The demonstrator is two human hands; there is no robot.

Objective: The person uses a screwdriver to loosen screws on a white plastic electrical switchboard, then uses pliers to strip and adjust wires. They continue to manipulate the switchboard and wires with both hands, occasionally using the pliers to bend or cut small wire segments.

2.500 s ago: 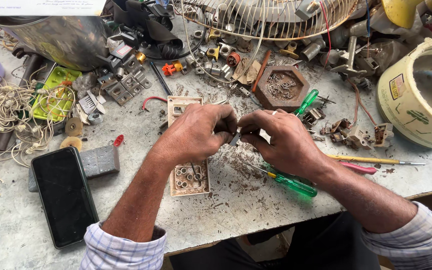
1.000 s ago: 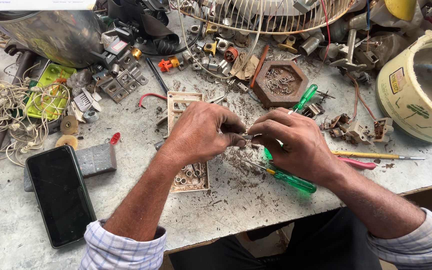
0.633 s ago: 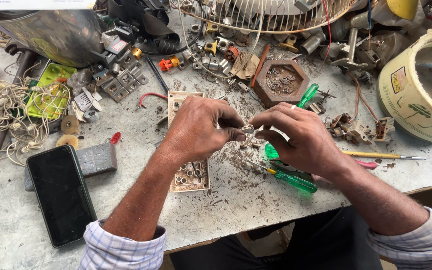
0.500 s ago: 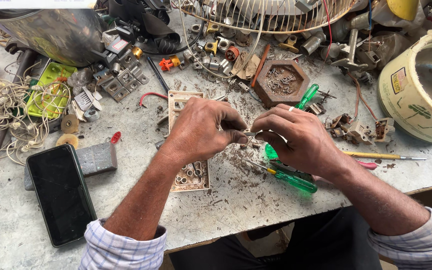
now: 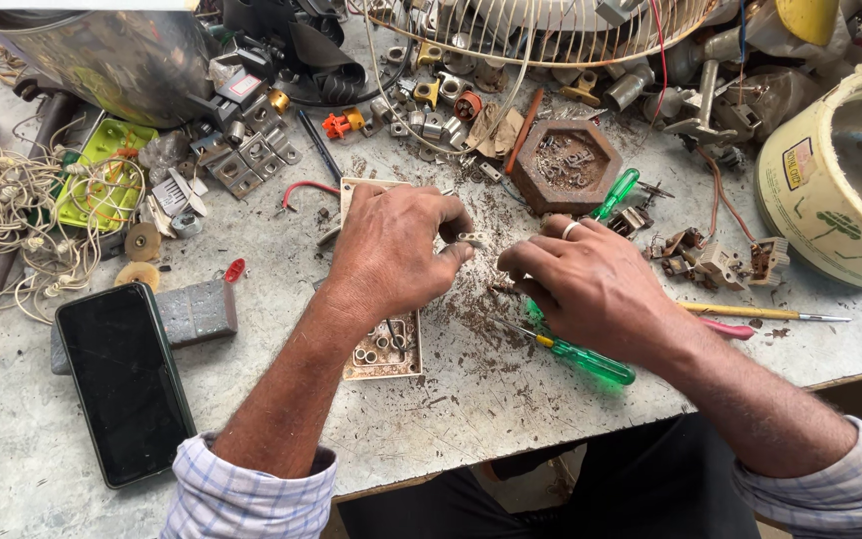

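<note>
My left hand [image 5: 391, 250] pinches a small pale electrical part [image 5: 471, 240] between thumb and forefinger, just above a cream switch board [image 5: 383, 351] that lies under the wrist. My right hand [image 5: 591, 284], with a ring on one finger, has its fingertips drawn together a little to the right of that part; whether it holds anything I cannot tell. A green-handled screwdriver [image 5: 591, 361] lies on the bench under the right hand, and a second green one [image 5: 616, 195] sticks out behind it.
A black phone [image 5: 124, 379] lies at the left by a grey block [image 5: 197, 311]. Behind are a brown octagonal dish of scraps [image 5: 563, 165], a wire fan guard [image 5: 551, 35], tangled white cord [image 5: 12, 220], a green case [image 5: 102, 175] and a cream pot [image 5: 840, 180]. The bench's front edge [image 5: 511, 454] runs below my forearms.
My hands have drawn apart: the right hand has pulled back to the right from the left, which keeps the small part. The view has shifted slightly.
</note>
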